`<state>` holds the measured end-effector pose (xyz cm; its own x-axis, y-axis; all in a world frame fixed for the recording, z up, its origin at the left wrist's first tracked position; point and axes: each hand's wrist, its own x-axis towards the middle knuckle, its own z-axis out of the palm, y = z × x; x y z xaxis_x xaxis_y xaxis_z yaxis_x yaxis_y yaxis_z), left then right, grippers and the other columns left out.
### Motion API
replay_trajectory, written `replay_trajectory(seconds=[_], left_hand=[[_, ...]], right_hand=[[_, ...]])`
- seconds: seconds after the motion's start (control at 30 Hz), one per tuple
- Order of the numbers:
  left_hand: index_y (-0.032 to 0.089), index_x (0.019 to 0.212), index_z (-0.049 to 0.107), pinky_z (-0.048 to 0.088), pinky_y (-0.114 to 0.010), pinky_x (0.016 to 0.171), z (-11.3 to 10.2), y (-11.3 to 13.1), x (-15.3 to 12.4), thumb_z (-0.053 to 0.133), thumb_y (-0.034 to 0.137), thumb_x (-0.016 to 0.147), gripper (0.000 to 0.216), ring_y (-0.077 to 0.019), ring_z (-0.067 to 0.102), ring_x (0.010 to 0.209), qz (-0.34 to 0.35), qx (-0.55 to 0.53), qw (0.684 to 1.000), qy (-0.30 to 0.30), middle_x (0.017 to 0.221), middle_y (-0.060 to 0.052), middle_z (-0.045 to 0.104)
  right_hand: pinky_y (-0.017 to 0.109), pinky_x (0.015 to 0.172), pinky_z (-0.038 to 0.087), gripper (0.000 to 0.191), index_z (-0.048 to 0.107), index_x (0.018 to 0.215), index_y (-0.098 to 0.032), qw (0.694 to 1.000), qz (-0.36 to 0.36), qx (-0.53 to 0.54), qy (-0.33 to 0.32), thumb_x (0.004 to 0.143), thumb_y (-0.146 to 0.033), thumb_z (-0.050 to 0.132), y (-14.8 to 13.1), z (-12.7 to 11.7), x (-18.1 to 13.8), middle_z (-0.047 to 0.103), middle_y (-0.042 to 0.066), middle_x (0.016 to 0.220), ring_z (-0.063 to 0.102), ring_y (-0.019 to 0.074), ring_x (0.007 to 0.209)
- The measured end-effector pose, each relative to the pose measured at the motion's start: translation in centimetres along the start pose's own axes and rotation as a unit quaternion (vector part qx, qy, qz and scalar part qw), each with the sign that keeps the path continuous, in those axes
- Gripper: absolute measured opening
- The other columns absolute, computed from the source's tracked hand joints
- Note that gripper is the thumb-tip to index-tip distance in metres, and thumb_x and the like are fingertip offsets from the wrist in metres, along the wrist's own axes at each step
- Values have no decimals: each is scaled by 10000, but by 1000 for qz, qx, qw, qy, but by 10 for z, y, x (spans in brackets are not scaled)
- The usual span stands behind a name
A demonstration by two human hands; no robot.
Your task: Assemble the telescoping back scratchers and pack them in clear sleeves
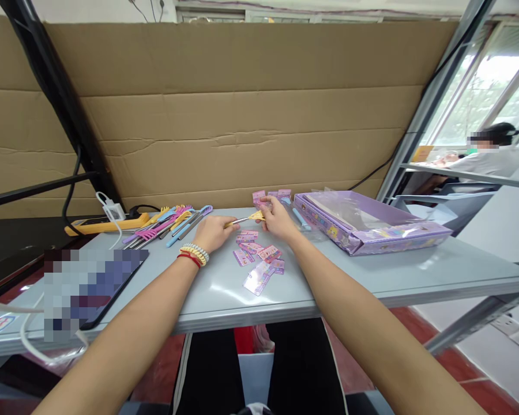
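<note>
Cards left of box

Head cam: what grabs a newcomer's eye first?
At centre, the left hand and right hand hold a yellow-tipped stick between them, with pink cards scattered just nearer the person. A purple box lies to the right, and a fan of coloured sticks to the left.

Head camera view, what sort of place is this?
Probably a small packing workshop: a grey metal worktable backed by cardboard sheeting, batches of coloured sticks and purple cards, and another person at a nearby bench.
</note>
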<state>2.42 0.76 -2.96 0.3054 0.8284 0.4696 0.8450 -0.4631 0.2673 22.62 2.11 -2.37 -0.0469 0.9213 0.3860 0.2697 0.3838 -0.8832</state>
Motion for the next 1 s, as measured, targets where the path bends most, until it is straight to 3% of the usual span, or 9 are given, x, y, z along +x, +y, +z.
replay_trajectory(seconds=[0.1, 0.2, 0.33, 0.43, 0.57, 0.67, 0.83, 1.0], left_hand=[[278, 1043, 718, 405, -288, 645, -3, -1, -1, 436, 483, 878, 385, -210, 629, 790, -5, 3, 1000, -19, 866, -35, 735], [236, 1099, 696, 431, -286, 720, -7, -4, -2, 456, 434, 867, 389, -206, 632, 830, 8, -17, 1000, -23, 914, -47, 731], [192, 1102, 679, 439, -289, 755, -9, -6, -2, 517, 420, 824, 394, -203, 626, 805, -6, -31, 1000, -4, 909, -61, 719], [207, 972, 690, 413, -288, 654, -11, -5, -3, 451, 451, 861, 360, -198, 597, 717, -14, -15, 999, -29, 802, -48, 693], [199, 894, 660, 350, -280, 584, -13, -2, -5, 392, 449, 893, 366, -188, 557, 666, -16, -7, 999, -40, 722, -39, 645], [190, 883, 644, 338, -275, 581, -13, 0, -6, 387, 449, 899, 365, -170, 535, 645, 14, -50, 997, -49, 710, -19, 628], [174, 830, 645, 324, -265, 582, -14, 2, -8, 378, 463, 901, 400, -137, 478, 601, 61, -95, 991, -67, 650, 8, 583], [172, 808, 661, 292, -265, 556, -17, 2, -10, 386, 470, 889, 414, -127, 441, 570, 69, -82, 992, -74, 603, 13, 552]], right_hand=[[211, 377, 339, 211, 460, 1042, -180, 998, 35, 35, -46, 833, -183, 494, -4, -2, -1, 601, -31, 649, 451, 70, 344], [217, 395, 363, 247, 488, 972, -179, 998, 26, 49, -43, 744, -112, 556, -5, -1, 0, 609, -23, 690, 454, 64, 367], [227, 374, 341, 91, 517, 884, -188, 996, 20, 63, 67, 794, -195, 527, 0, 0, 7, 584, -12, 638, 440, 82, 381], [220, 340, 306, 158, 513, 866, -194, 988, 22, 93, 123, 810, -335, 559, 4, -4, 10, 569, -11, 614, 443, 89, 387], [199, 305, 261, 362, 507, 854, -190, 985, 29, 168, 23, 672, -418, 721, 3, -8, 6, 600, -19, 645, 434, 60, 366], [188, 318, 297, 447, 536, 874, -174, 975, 26, 213, -59, 579, -397, 787, -1, -4, 0, 631, -17, 664, 484, 63, 389], [188, 333, 337, 419, 589, 893, -154, 969, 40, 182, -163, 591, -380, 771, -3, 4, -6, 667, 2, 670, 534, 81, 408], [189, 350, 351, 337, 611, 861, -147, 972, 46, 136, -185, 645, -374, 736, -3, 7, -7, 669, 13, 668, 536, 79, 419]])
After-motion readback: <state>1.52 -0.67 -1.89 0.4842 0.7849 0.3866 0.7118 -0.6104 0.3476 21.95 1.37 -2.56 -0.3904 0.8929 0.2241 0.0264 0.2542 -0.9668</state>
